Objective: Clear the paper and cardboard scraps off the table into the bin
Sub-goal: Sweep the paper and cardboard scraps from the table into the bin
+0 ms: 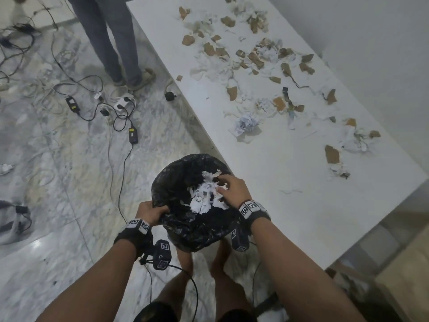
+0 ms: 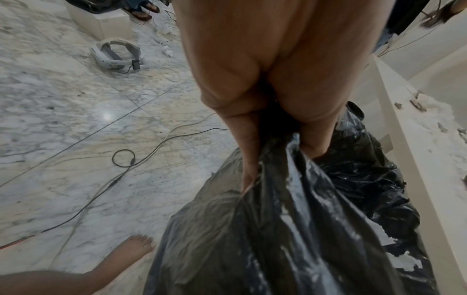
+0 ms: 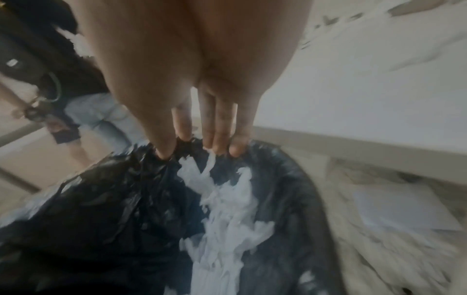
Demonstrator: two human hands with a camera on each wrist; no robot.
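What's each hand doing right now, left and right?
Left hand: grips the edge of the black bin bag, holding it open.
Right hand: open, fingers extended over the white paper scraps in the bag, gripping nothing.

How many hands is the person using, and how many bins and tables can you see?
Hands: 2 (left hand gripping the bin's black bag, right hand over the paper inside)
Bins: 1 (bin)
Tables: 1 (table)
Total: 4
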